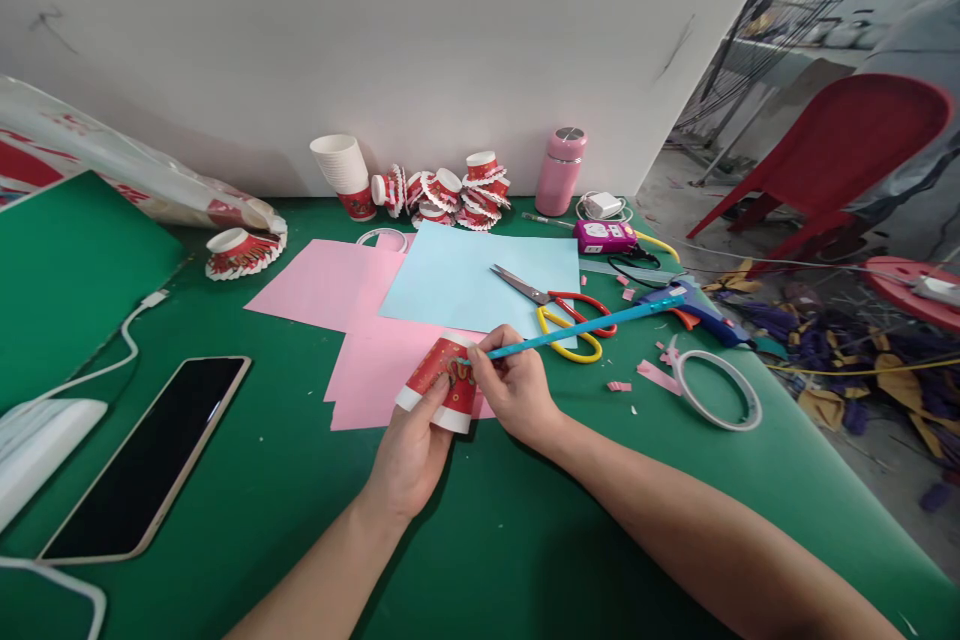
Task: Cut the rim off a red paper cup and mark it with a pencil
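A red paper cup (459, 408) with a white rim lies tilted in my left hand (412, 450), whose fingers and thumb are wrapped round it. My right hand (517, 390) pinches a long blue pencil (585, 327) close to its tip, which meets the printed side of the cup. The pencil's far end slants up to the right, above scissors (551, 298) with red and yellow handles. Under the cup and the hands lie pink paper sheets (360, 375), with a light blue sheet (465, 270) partly over them.
Along the wall stand stacked white cups (339, 163), several cut red cups (450, 190) and a pink bottle (561, 175). At right lie a blue glue gun (712, 315), a purple box (604, 237) and a tape roll (752, 400). A phone (150, 460) rests at left.
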Tool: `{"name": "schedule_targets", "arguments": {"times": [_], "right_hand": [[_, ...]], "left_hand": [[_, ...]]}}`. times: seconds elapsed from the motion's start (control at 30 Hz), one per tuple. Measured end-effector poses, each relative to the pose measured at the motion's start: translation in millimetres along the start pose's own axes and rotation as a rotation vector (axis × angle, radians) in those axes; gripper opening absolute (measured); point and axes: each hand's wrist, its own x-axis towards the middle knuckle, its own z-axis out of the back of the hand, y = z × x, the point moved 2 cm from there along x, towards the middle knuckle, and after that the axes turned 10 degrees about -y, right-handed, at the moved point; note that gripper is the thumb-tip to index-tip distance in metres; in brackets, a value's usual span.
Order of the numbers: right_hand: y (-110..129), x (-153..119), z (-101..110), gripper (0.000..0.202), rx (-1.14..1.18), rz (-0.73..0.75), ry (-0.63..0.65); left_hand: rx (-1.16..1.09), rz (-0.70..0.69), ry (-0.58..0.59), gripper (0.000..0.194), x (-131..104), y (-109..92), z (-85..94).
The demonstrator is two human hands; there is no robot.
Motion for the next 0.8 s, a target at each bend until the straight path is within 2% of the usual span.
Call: {"name": "schedule_targets", "arguments": {"times": [0.33,0.8], "right_hand": [[1.5,0.9,-0.6,0.015,-0.014,0.036,-0.004],[0.5,-1.0,1.1,0.017,-0.019,0.001,0.006]], "left_hand": [[0.001,-0.006,-0.011,0.023,0.9,0.9,1.0],[0.012,0.019,-0.032,0.022,-1.4,-0.6,-0.1]]}}
